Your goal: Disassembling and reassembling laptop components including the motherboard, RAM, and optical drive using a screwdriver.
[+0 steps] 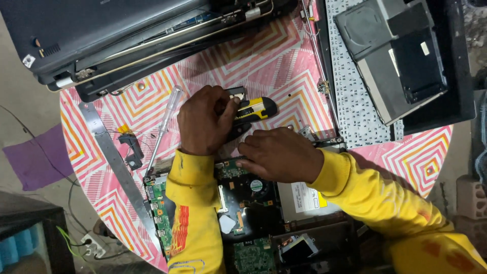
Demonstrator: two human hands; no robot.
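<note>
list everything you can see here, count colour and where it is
round table: 1, pink, orange and white zigzag cover, fills the middle
utility knife: 1, yellow and black, table centre, under the left hand
screwdriver: 1, clear handle, left of the hands
metal strip: 1, silver, left side of table, lying slantwise
opened laptop base: 1, black with green boards and a fan, near edge
laptop shells: stacked, dark grey, top left
keyboard backing: 1, white perforated, top right
drive unit: 1, grey and black, top right
power strip: 1, white, floor at lower left
left hand: 1, yellow sleeve, on the knife
right hand: 1, yellow sleeve, resting on the laptop base's far edge
</note>
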